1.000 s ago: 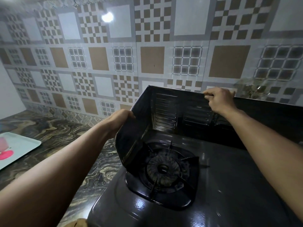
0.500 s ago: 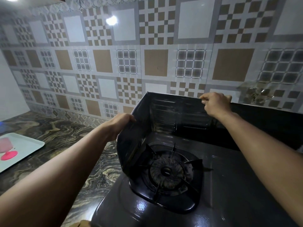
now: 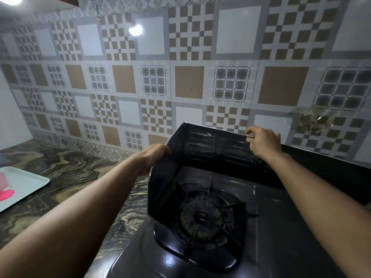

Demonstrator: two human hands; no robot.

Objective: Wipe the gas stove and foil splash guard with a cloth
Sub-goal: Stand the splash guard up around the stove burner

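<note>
- The foil splash guard [image 3: 200, 149] stands on the gas stove [image 3: 271, 227], folded around the far and left sides of the burner [image 3: 200, 216], between the flame place and the tiled wall [image 3: 180, 77]
- The left hand [image 3: 154, 155] grips the top edge of the left panel; the fingers curl over the edge to the inner side, so I cannot see them fully
- The right hand [image 3: 263, 140] pinches the top rim of the far panel between thumb and fingertips
- I think both hands hold the guard at two separate points because the foil is thin and bends easily; a grip on one panel only would let the other panel swing or fold
- The hold on the top edge, not on the dirty inner face, probably serves to lift or reposition the guard, so that the stove surface under it and the panels can be reached
- No cloth is visible, and neither hand holds one, so the wiping itself is not yet begun in my judgement
- The stove top is dark and glossy, with small bright reflections near the burner grate [image 3: 210, 227]
- On the marbled tabletop [image 3: 66, 177] at the left, well apart from the stove, lies a pale tray [image 3: 30, 183] with something pink [image 3: 6, 194] on it; I cannot tell what it is
</note>
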